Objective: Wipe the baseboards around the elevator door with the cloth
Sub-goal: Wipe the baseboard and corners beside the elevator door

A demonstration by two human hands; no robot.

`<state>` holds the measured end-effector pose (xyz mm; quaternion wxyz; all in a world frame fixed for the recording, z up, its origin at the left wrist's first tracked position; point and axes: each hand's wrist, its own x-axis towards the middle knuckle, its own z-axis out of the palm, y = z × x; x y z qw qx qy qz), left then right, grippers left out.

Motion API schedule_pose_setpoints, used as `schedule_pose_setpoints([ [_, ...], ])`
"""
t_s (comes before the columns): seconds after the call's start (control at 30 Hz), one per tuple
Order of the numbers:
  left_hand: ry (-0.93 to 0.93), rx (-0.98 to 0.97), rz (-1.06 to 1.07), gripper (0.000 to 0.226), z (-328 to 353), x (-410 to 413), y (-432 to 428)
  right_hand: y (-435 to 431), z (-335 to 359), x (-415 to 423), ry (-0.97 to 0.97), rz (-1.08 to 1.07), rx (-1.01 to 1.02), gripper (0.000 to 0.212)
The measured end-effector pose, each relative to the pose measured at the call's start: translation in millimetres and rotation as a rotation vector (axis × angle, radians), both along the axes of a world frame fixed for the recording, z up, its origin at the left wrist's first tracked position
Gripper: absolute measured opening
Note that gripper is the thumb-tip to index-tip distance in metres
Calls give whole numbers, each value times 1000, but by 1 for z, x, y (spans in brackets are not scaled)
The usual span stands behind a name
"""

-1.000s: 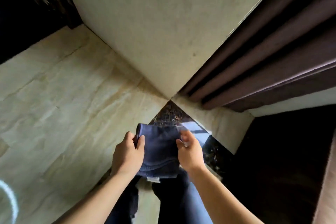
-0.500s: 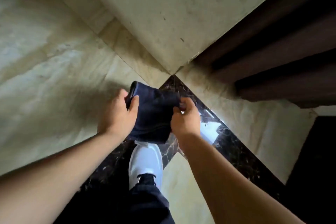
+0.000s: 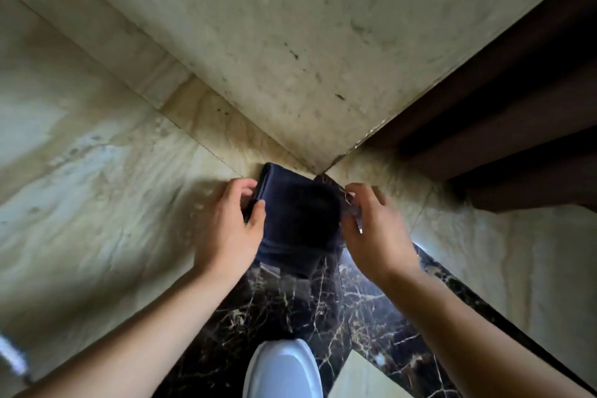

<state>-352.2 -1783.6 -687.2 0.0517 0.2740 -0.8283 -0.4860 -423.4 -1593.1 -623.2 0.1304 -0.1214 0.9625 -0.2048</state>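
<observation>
A folded dark blue cloth (image 3: 298,220) hangs just in front of the wall's outer corner, low near the floor. My left hand (image 3: 227,226) pinches its left edge. At the cloth's right edge my right hand (image 3: 371,229) grips it between thumb and fingers. The beige marble baseboard (image 3: 226,136) runs up-left from the corner, and a second stretch of beige baseboard (image 3: 381,178) runs to the right under the dark brown elevator door frame (image 3: 504,126). The cloth's top edge is close to the corner; I cannot tell whether it touches the stone.
Black veined marble floor border (image 3: 290,310) lies below the cloth. My white shoe (image 3: 282,371) stands on it at the bottom. A beige floor tile (image 3: 361,378) shows beside the shoe. The stained beige wall face (image 3: 290,26) rises above the corner.
My head has dropped lower and closer to the corner. Both hands have carried the cloth down toward the foot of the wall corner, still gripping its two edges.
</observation>
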Motion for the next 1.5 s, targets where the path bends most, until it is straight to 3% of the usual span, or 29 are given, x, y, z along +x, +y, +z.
schedule_pose_setpoints([
  [0.13,-114,-317,-90,38,18,1,-37,-31,-5,14,120,439,68,46],
  [0.23,-263,-473,-132,53,21,20,-71,-40,-29,12,35,734,259,59],
  [0.37,-430,-696,-177,64,13,49,-109,-37,-60,5,28,882,420,66],
  [0.53,-516,-773,-227,73,-4,58,-133,-85,-72,-12,145,952,407,69],
  [0.83,-565,-700,-51,82,-11,36,-169,-343,-92,-87,234,964,316,68],
  [0.97,-536,-683,-16,83,-18,32,-174,-333,-99,-84,314,899,254,66],
  [1.23,-673,-454,-110,83,1,21,-189,-126,-77,2,152,703,406,65],
  [1.37,-720,-440,-161,80,17,14,-190,-159,-71,-7,19,720,442,66],
  [1.5,-540,-636,-122,59,11,19,-202,-278,-78,-60,115,748,317,64],
])
